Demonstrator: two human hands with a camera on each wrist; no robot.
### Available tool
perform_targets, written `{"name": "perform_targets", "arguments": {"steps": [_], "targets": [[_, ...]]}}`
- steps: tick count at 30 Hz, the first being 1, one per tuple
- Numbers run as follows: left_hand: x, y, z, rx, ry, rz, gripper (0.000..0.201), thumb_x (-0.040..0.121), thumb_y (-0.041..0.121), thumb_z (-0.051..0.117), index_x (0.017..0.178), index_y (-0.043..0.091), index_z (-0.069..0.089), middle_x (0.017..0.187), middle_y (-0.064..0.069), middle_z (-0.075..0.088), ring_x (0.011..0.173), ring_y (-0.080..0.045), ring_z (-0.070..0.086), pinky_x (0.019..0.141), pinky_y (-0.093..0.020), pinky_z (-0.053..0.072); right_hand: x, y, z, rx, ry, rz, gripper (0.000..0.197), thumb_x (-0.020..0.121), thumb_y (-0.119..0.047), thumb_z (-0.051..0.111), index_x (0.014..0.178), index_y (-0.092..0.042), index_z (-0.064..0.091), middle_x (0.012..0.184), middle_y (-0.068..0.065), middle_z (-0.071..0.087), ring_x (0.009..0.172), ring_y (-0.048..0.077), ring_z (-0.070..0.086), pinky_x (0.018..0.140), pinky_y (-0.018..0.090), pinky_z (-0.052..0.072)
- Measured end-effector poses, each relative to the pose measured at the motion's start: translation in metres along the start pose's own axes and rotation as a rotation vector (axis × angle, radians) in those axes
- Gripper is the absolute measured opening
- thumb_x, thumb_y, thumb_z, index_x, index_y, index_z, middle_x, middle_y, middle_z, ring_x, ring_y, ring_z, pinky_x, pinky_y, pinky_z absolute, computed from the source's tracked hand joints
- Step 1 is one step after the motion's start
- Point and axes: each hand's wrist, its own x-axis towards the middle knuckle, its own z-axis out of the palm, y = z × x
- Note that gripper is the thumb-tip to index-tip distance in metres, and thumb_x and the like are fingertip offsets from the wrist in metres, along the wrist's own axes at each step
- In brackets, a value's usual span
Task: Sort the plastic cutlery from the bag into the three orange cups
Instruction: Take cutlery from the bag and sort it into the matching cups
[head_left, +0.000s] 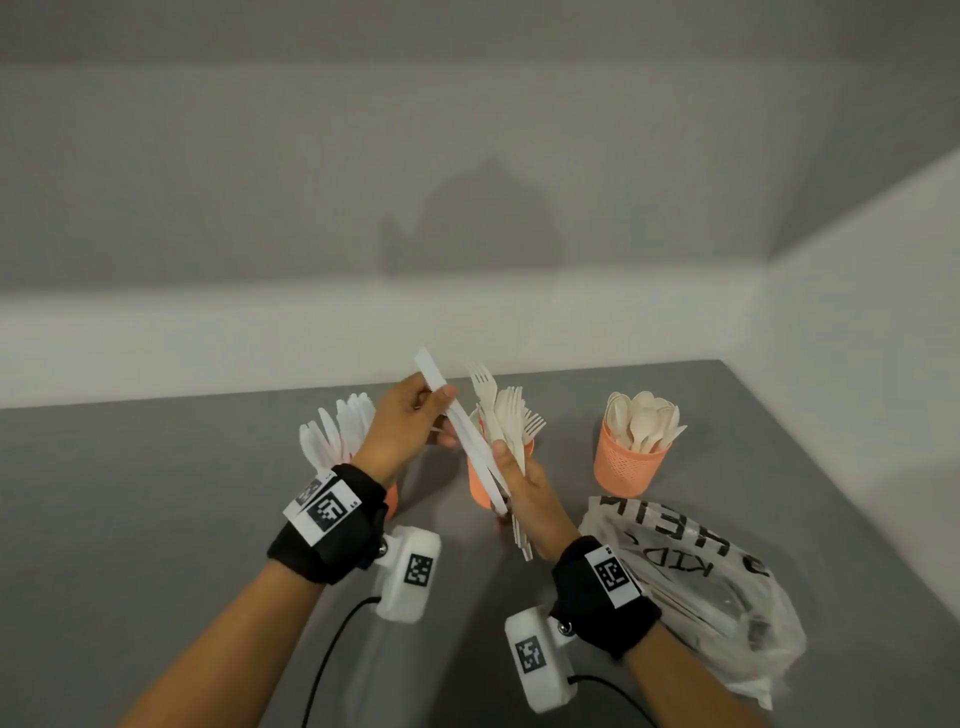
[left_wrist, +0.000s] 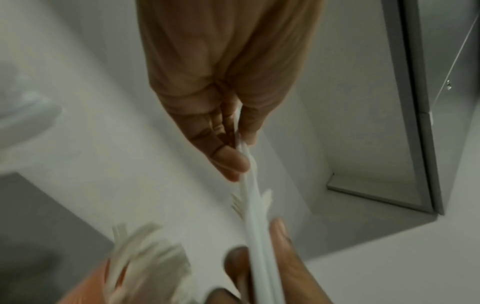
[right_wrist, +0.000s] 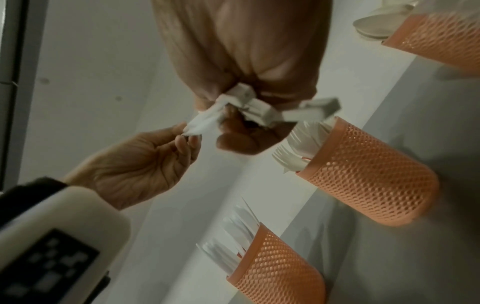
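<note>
White plastic knife: held slanted between both hands above the desk, blade end up at the left hand, handle end down at the right.
Left hand: fingers curled, thumb and fingertips pinching the upper part of the knife; in the left wrist view the pinch is plain, thumb on one face, fingers on the other.
Right hand: clenched around a bundle of cutlery whose handles stick out below the palm toward the person; the right wrist view shows several handle ends fanned from the fist. The knife's lower end seems to sit in this same grip, though blur makes that unsure.
Knife cup: orange mesh, just beyond the left wrist, largely hidden by it, white knives fanned out of it.
Fork cup: between and just beyond the two hands, full of forks.
Spoon cup: beyond the right hand and to its right, holding spoons.
Plastic bag: crumpled on the desk just right of the right wrist, printed with black letters.
</note>
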Motion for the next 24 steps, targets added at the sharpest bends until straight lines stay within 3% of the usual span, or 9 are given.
{"name": "perform_targets", "arguments": {"steps": [3, 6, 9, 12, 16, 19, 21, 24], "targets": [[0.006, 0.009, -0.029, -0.059, 0.13, 0.059, 0.014, 0.096, 0.011, 0.048, 0.099, 0.0, 0.055, 0.076, -0.009, 0.057, 0.051, -0.003, 0.062, 0.051, -0.016, 0.054, 0.005, -0.004, 0.001, 0.082, 0.035, -0.018, 0.029, 0.099, -0.039, 0.04, 0.084, -0.016, 0.052, 0.051, -0.003, 0.032, 0.041, 0.01, 0.033, 0.04, 0.023, 0.038], [0.017, 0.016, -0.066, 0.046, 0.313, 0.16, 0.013, 0.095, 0.014, 0.05, 0.099, 0.003, 0.055, 0.079, -0.006, 0.057, 0.055, -0.007, 0.064, 0.058, -0.024, 0.058, 0.008, -0.004, -0.003, 0.106, 0.074, 0.031, 0.025, 0.099, -0.033, 0.039, 0.086, -0.013, 0.047, 0.052, -0.004, 0.031, 0.038, 0.006, 0.034, 0.037, 0.022, 0.039], [0.024, 0.01, -0.092, 0.391, 0.423, 0.299, 0.016, 0.094, 0.014, 0.052, 0.107, 0.003, 0.054, 0.087, -0.008, 0.06, 0.07, -0.024, 0.065, 0.067, -0.034, 0.058, 0.008, -0.001, -0.006, 0.148, 0.051, 0.076, 0.025, 0.1, -0.03, 0.037, 0.089, -0.012, 0.049, 0.054, -0.004, 0.035, 0.039, 0.005, 0.034, 0.039, 0.021, 0.036], [0.022, -0.015, -0.099, 0.696, 0.433, 0.341, 0.044, 0.091, 0.01, 0.056, 0.131, 0.006, 0.039, 0.093, -0.012, 0.061, 0.073, -0.031, 0.063, 0.069, -0.039, 0.051, 0.006, -0.003, -0.005, 0.189, 0.022, 0.112, 0.019, 0.099, -0.02, 0.033, 0.095, -0.009, 0.048, 0.053, -0.006, 0.038, 0.038, 0.005, 0.034, 0.04, 0.02, 0.033], [0.017, -0.057, -0.095, 0.763, 0.376, 0.283, 0.071, 0.091, 0.008, 0.054, 0.148, 0.021, 0.013, 0.087, -0.015, 0.06, 0.068, -0.033, 0.059, 0.064, -0.037, 0.046, 0.004, -0.007, -0.003, 0.16, 0.011, 0.128, 0.018, 0.093, -0.012, 0.03, 0.093, -0.01, 0.048, 0.058, -0.002, 0.039, 0.039, 0.006, 0.032, 0.043, 0.022, 0.032], [0.017, -0.076, -0.088, 0.841, 0.341, 0.231, 0.063, 0.093, 0.009, 0.05, 0.148, 0.017, 0.02, 0.101, -0.024, 0.062, 0.076, -0.039, 0.061, 0.065, -0.038, 0.045, 0.003, -0.008, -0.005, 0.146, 0.022, 0.136, 0.018, 0.094, -0.012, 0.03, 0.096, -0.009, 0.048, 0.059, -0.002, 0.039, 0.039, 0.006, 0.033, 0.042, 0.021, 0.034], [0.016, -0.084, -0.083, 0.924, 0.345, 0.155, 0.058, 0.093, 0.008, 0.051, 0.146, 0.014, 0.027, 0.108, -0.026, 0.061, 0.088, -0.042, 0.061, 0.07, -0.045, 0.048, 0.003, -0.008, -0.007, 0.144, 0.039, 0.125, 0.021, 0.096, -0.012, 0.031, 0.093, -0.01, 0.052, 0.058, -0.002, 0.04, 0.038, 0.006, 0.035, 0.04, 0.021, 0.036], [0.013, -0.096, -0.081, 1.163, 0.327, 0.201, 0.051, 0.08, 0.004, 0.068, 0.128, 0.002, 0.052, 0.098, -0.024, 0.068, 0.098, -0.041, 0.06, 0.073, -0.05, 0.046, 0.002, -0.01, -0.009, 0.153, 0.049, 0.108, 0.023, 0.098, -0.015, 0.033, 0.091, -0.013, 0.054, 0.059, -0.001, 0.039, 0.037, 0.005, 0.035, 0.039, 0.02, 0.037]]}}
